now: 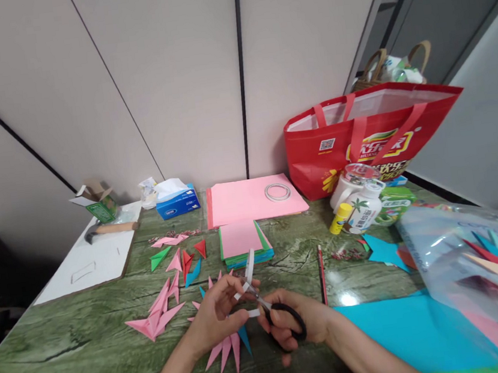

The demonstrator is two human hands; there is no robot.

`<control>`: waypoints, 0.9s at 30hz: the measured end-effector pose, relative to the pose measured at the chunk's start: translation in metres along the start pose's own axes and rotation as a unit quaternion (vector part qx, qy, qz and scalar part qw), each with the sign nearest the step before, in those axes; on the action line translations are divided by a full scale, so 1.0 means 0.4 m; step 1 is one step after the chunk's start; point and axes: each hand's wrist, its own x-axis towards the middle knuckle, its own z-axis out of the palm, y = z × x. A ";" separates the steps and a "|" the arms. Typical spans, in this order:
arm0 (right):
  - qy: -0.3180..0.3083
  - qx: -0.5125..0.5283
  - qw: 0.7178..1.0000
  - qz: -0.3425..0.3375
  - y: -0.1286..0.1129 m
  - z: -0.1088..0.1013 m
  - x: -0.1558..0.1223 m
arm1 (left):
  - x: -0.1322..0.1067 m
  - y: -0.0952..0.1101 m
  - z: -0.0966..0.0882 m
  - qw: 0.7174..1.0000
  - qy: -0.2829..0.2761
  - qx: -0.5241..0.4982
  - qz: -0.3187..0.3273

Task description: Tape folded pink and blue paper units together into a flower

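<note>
My right hand (pixel 307 312) grips a pair of scissors (pixel 264 303) with black handles, blades pointing up and left. In my left hand (pixel 217 314), thumb and fingers hold a thin white strip (pixel 250 265) that looks like tape or paper. Its upper end sticks up past my fingertips, and the scissor blades are right at the strip. Whether they touch it I cannot tell. Beneath my hands lies a spiky folded pink paper piece (pixel 226 351) with some blue points, partly hidden by my left hand.
Folded paper pieces (pixel 160 312) lie to the left. Behind my hands are a stack of coloured squares (pixel 241 240) and pink sheets (pixel 250 198) with a ring (pixel 277 192). Rightward are a pencil (pixel 322 274), glue stick (pixel 341 219), red bag (pixel 312 148) and blue sheet (pixel 403 331).
</note>
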 end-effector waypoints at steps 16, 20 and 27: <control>0.359 0.008 0.921 -0.150 -0.034 -0.015 0.029 | 0.001 0.000 0.025 0.999 0.012 0.036 -0.001; 0.342 0.159 0.920 -0.108 -0.029 -0.010 0.033 | -0.007 0.006 0.037 0.997 0.013 0.074 -0.013; 0.344 0.245 0.903 -0.078 -0.024 -0.024 0.034 | -0.018 0.004 0.030 0.989 -0.009 0.147 0.027</control>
